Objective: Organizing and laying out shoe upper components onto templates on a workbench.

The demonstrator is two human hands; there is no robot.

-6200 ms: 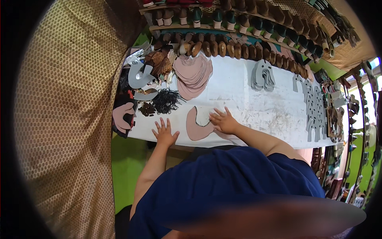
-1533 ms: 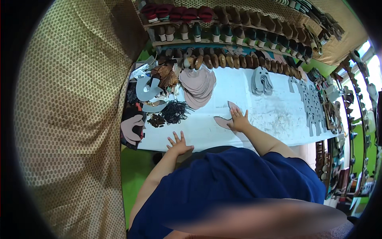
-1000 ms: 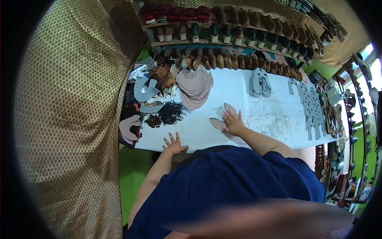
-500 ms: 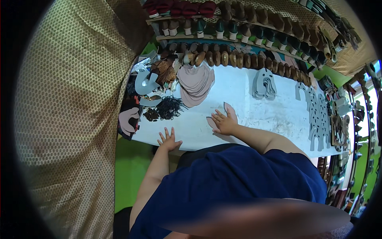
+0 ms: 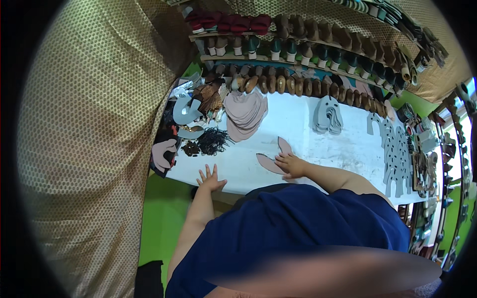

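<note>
Both hands lie spread flat, right hand on a pink leather cutout, left hand near black laces.

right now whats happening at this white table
A person in a blue shirt leans over the white worktable. The right hand presses flat on a pinkish curved leather cut piece; the left hand rests, fingers spread, on the table's near edge. A stack of similar pink pieces, grey pieces and black laces lie farther back, below shelves of shoe lasts.

Cut piece under right hand, left hand leftward, stack behind
</note>
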